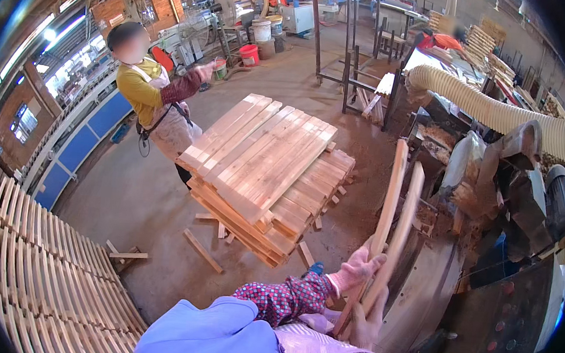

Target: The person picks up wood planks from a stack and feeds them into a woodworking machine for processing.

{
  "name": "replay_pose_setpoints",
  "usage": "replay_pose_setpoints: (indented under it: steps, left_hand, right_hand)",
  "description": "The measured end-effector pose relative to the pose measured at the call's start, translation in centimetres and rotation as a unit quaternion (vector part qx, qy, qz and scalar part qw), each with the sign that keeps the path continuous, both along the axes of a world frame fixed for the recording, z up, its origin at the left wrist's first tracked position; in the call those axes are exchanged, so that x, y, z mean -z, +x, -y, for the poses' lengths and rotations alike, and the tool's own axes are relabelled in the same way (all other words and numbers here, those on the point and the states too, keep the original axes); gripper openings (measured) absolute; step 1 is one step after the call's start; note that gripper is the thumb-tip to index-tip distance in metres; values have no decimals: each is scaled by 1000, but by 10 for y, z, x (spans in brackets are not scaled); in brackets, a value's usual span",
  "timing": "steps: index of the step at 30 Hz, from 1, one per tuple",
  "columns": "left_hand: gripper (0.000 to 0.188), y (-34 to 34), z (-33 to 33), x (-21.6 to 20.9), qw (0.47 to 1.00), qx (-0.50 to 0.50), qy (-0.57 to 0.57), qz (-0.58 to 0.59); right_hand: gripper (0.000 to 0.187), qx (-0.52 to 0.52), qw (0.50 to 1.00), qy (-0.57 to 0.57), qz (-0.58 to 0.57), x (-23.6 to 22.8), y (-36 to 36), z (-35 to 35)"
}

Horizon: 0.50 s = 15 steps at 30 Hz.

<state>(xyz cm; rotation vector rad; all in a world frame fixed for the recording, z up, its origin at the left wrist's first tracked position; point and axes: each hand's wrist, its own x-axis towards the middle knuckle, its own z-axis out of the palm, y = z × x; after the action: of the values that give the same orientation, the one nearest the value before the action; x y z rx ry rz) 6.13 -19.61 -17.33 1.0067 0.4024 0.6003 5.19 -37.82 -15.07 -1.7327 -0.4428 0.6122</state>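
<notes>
Two long, slightly curved wooden strips rise away from me side by side, a left strip and a right strip. My left hand, in a pink glove below a dotted sleeve, is closed round them partway down, its fingers reaching across toward the right strip. Lower down, my right hand grips the right strip from its outer side; part of that hand is hidden behind the wood. Just to the right of the strips is a dusty woodworking machine with a metal bed.
A stack of boards stands ahead left, with loose offcuts on the floor. Beyond it a person in an apron reaches out an arm. Racked slats fill the lower left. A ribbed hose crosses at right.
</notes>
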Motion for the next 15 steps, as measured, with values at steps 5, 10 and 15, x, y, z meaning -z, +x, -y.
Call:
replay_pose_setpoints:
  steps: [5, 10, 15]
  left_hand:
    - [56, 4, -4, 10, 998, 30, -49, -5]
    - [50, -11, -12, 15, 996, -9, -68, -58]
    - [57, -2, -13, 10, 996, -26, -67, -52]
  right_hand:
    - [76, 12, 856, -365, 366, 57, 4, 116]
    - [63, 28, 771, -455, 445, 88, 88, 88]
    - [55, 18, 763, -446, 467, 137, 320, 32]
